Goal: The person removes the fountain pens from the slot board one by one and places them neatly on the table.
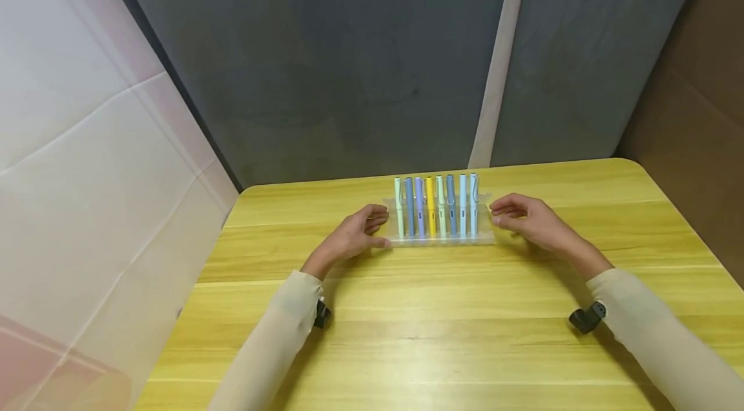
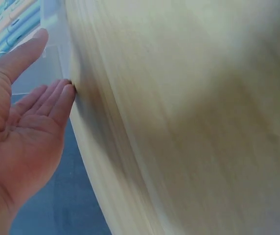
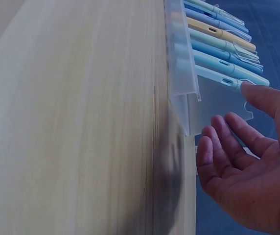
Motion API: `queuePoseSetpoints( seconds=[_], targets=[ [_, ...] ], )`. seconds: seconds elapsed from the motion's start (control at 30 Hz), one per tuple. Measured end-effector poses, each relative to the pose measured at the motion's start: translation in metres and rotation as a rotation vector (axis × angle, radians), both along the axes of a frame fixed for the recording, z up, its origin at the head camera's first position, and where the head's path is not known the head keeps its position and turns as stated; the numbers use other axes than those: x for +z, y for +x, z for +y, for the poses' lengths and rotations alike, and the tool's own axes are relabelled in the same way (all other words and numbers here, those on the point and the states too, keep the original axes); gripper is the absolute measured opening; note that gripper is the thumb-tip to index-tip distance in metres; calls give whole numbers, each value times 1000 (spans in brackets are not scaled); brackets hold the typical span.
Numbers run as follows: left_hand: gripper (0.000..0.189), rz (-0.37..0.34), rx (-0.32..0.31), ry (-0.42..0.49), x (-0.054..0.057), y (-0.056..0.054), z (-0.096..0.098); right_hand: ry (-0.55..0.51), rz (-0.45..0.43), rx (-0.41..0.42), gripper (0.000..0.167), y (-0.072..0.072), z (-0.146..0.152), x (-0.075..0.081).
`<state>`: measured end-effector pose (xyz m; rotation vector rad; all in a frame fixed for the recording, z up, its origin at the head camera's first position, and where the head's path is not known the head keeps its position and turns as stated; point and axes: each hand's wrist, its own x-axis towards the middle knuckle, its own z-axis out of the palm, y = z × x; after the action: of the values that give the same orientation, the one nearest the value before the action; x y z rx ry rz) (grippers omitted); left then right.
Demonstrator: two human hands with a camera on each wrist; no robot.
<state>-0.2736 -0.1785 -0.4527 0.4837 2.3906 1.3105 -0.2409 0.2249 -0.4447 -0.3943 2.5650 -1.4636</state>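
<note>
A clear, frosted pen stand [image 1: 485, 223] is near the far edge of the table, holding several capped pens upright side by side. Among them are a yellow pen [image 1: 431, 207], a purple pen [image 1: 420, 207], a dark blue pen [image 1: 451, 204] and a light blue pen [image 1: 463, 204], along with pale green ones. My left hand [image 1: 353, 234] is at the stand's left end, thumb by its front lip and fingers extended along the side. At the opposite end is my right hand [image 1: 531, 223], palm turned toward the stand, fingers loosely bent and holding nothing; its thumb overlaps the nearest pen in the right wrist view.
The stand rests on a wood-grain table [image 1: 418, 327]. Behind it rises a dark grey panel [image 1: 349, 75] with a pale vertical strip [image 1: 501, 62]. A whitish sheet [image 1: 116, 204] borders the left, a brown panel [image 1: 692, 114] the right.
</note>
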Motion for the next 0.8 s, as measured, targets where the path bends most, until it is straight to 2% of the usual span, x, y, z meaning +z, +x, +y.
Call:
queuePoseSetpoints(
  seconds=[0.2,0.33,0.43,0.53,0.8],
  targets=[
    [55,61,-18,-3,0,1,-1,4,1,6,41,-1,-5,0],
    [41,80,-70,-21,-1,2,-2,-32,-26,18,41,-2,-9,-1],
    [30,64,-89,-45,-2,4,-2,-62,-58,18,42,-2,-12,-3],
    [22,40,-76,-75,0,4,-2,-75,-79,19,43,-2,-17,-3],
    [20,-17,-63,-75,4,1,-4,-64,-106,-1,43,-4,-27,-3]
  ],
)
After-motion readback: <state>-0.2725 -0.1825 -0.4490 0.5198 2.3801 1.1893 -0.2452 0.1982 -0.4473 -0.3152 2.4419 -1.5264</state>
